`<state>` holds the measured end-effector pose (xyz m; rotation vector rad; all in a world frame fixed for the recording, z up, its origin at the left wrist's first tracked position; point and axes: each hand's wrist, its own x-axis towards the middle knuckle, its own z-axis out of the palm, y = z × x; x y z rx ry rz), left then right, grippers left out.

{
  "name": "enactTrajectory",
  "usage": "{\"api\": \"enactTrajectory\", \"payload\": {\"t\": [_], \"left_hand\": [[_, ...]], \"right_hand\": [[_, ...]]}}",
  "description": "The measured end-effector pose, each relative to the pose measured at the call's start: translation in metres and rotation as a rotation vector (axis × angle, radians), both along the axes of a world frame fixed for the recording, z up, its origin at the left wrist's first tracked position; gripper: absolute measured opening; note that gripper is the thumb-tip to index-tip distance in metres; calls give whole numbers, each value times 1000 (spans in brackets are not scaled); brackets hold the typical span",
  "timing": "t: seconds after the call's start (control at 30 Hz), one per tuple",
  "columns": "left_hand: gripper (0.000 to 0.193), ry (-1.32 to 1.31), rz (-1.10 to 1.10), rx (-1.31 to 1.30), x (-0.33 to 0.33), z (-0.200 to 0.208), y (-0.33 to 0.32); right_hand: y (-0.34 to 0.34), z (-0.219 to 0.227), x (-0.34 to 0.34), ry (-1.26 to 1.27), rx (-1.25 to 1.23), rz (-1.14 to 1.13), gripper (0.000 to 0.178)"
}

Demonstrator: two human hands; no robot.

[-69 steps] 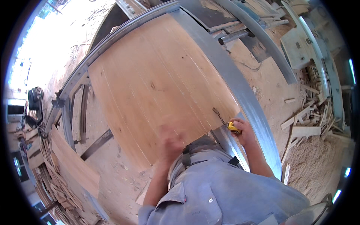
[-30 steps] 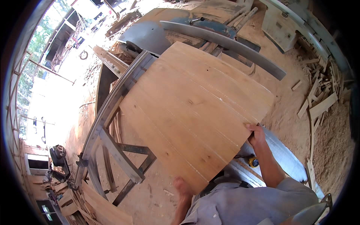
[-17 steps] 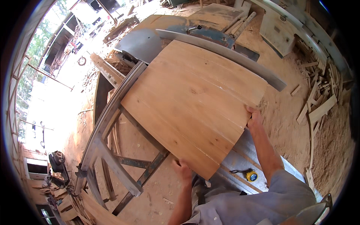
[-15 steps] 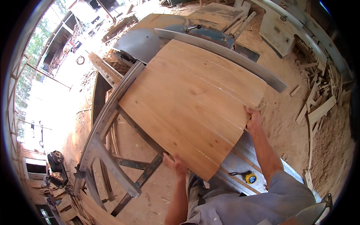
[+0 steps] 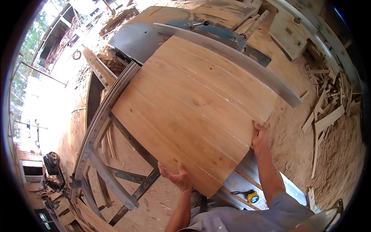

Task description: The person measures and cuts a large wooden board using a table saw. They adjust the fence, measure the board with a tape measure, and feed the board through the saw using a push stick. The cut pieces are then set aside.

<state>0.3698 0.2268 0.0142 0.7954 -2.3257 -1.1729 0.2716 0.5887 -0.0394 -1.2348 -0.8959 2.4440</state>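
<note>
A wide wooden panel [image 5: 197,102] made of several joined boards lies flat on a saw table, its far edge beside a long grey metal fence [image 5: 232,63]. My right hand [image 5: 260,136] grips the panel's near right corner, thumb on top and the fingers underneath. At the near left edge my left hand [image 5: 176,178] holds the panel with its thumb over the top; the other fingers spread along the edge, partly hidden. A yellow tape measure [image 5: 252,197] rests on the pale metal surface [image 5: 239,183] by my body.
A curved metal rail frame [image 5: 92,135] stands left of the panel. Blue machine parts with a lever [image 5: 199,24] lie beyond the fence. Scrap wood [image 5: 328,112] and sawdust cover the floor at right, and more boards [image 5: 87,216] lie at lower left.
The view has shifted slightly, so the rail and panel sit further left. My left thumb and fingers have spread wider at the panel's edge. My right hand keeps its grip on the corner.
</note>
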Motion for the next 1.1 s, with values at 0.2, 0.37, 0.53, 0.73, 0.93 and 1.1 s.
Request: {"api": "enactTrajectory", "payload": {"t": [0.2,0.37,0.53,0.73,0.93,1.1], "left_hand": [[84,-1,-91,28,-4,-5,-9],[81,59,-98,46,-8,-12,-17],[82,41,-140,-30,-7,-19,-21],[83,55,-149,-19,-11,-14,-23],[81,87,-156,-16,-13,-18,-24],[75,92,-131,14,-19,-16,-24]], "right_hand": [[-10,12,1,-97,448,72,47],[-95,72,60,-94,1746,388,40],[-150,83,82,406,1810,855,31],[-159,79,75,382,1831,768,28],[-163,76,73,377,1840,734,29],[-166,76,71,374,1832,704,28]]}}
